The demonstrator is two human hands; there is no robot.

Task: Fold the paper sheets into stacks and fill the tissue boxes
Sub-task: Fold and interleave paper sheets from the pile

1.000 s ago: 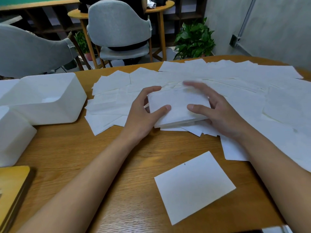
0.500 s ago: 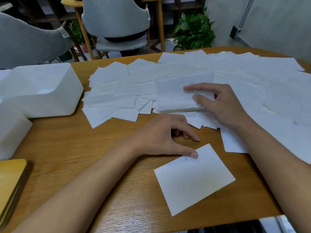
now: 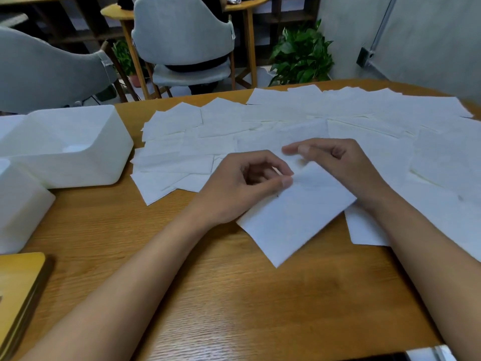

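**Position.** The sheet [image 3: 294,220] lies skewed on the desk [image 3: 208,308] directly in front of the person, with its far corner raised. The left hand [image 3: 242,186] pinches that corner between thumb and forefinger. The right hand [image 3: 338,165] is at the sheet's 1 o'clock side, fingers curled and blurred. Whether it grips the paper cannot be told. The loose sheets [image 3: 221,126] cover the desk from 11 to 3 o'clock. The open box [image 3: 78,157] stands at 10 o'clock, with the second box [image 3: 18,204] just beside it at 9 o'clock.

**Hazards.**
1. Skewed fold. A fold led from one pinched corner is likely to leave the edges misaligned, and the stack would then not sit square in a box.
2. Tearing. The paper looks thin and limp. A hard pull on the corner may rip or crease it.
3. Disturbance. The sheet's 1 o'clock edge overlaps the loose sheets. A sweeping move could drag neighbouring sheets out of place.

**Markings.** No brand, label or writing is legible. One small dark speck shows on the sheet near the left thumb.
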